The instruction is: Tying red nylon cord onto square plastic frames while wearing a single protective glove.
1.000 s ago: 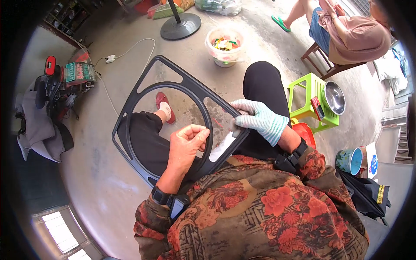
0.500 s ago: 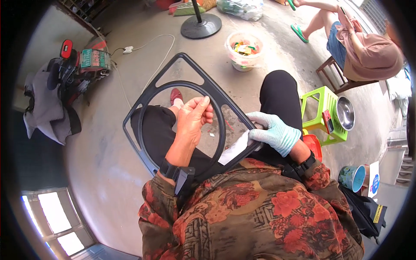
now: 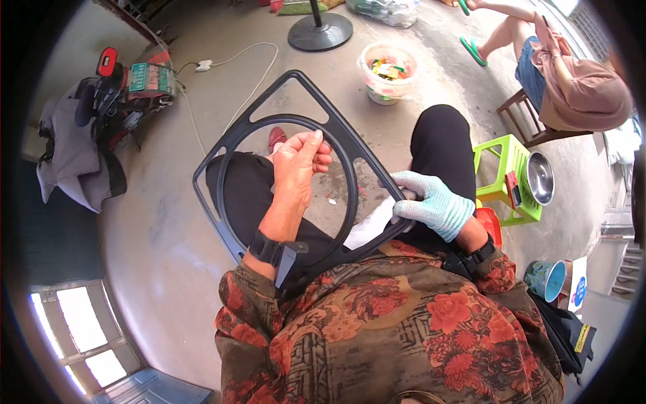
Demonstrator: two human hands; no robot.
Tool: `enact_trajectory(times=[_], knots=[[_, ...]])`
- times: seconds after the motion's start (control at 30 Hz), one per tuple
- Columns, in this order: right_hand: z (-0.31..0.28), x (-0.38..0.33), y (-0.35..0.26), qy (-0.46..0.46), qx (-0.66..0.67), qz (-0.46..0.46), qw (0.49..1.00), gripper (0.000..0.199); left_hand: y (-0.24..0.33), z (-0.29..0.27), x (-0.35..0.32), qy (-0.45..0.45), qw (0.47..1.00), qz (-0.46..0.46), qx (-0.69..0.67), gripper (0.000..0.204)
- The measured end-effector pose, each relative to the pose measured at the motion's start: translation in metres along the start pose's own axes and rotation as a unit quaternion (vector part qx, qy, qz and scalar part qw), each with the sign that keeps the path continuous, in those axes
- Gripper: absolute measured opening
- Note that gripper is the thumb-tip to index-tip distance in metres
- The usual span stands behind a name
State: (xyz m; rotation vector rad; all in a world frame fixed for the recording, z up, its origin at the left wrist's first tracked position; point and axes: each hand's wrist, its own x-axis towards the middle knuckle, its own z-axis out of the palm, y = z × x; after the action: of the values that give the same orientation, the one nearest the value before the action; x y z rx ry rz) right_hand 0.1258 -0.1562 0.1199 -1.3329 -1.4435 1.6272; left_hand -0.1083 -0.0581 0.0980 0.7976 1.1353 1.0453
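Observation:
A black plastic frame [image 3: 286,91], square outside with a round opening, rests tilted across my lap. My left hand [image 3: 299,165], bare, reaches through the round opening, its fingertips touching the far inner ring. My right hand [image 3: 434,205], in a light blue knit glove, grips the frame's right edge near my knee, with a white scrap of sheet under it. My legs in black trousers lie below the frame.
A clear tub [image 3: 389,71] of small coloured pieces stands on the concrete floor ahead. A fan base [image 3: 321,30] sits beyond it. A green stool [image 3: 503,165] with a metal bowl [image 3: 540,178] is at right, near a seated person [image 3: 572,81]. Tools and a grey cloth [image 3: 74,155] lie left.
My left hand has slid forward from the frame's near side to the far inner ring. The frame has tilted and shifted slightly with the view; my right hand keeps its grip.

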Motion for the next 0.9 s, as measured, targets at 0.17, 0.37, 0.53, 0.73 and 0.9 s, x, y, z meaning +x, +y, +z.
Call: enact_trajectory(times=[0.17,0.37,0.53,0.73,0.9], knots=[[-0.001,-0.001,0.002,-0.017,-0.019,-0.017,1.000,0.044,-0.007,0.013,-0.014,-0.025,0.999,-0.004,0.035,0.016],[0.007,0.000,0.014,-0.058,-0.051,-0.026,0.997,0.046,-0.010,0.005,-0.002,-0.081,0.995,-0.031,-0.041,0.013],[0.008,0.002,0.014,-0.084,-0.129,-0.076,0.985,0.051,-0.016,0.004,0.013,-0.030,0.994,-0.025,-0.099,0.012],[0.008,0.002,0.011,-0.083,-0.124,-0.066,0.987,0.049,-0.017,0.005,0.012,-0.031,0.994,-0.046,-0.094,0.011],[0.004,-0.001,0.008,-0.064,-0.050,-0.063,0.995,0.041,-0.008,0.000,0.011,-0.103,0.991,-0.020,-0.077,0.012]])
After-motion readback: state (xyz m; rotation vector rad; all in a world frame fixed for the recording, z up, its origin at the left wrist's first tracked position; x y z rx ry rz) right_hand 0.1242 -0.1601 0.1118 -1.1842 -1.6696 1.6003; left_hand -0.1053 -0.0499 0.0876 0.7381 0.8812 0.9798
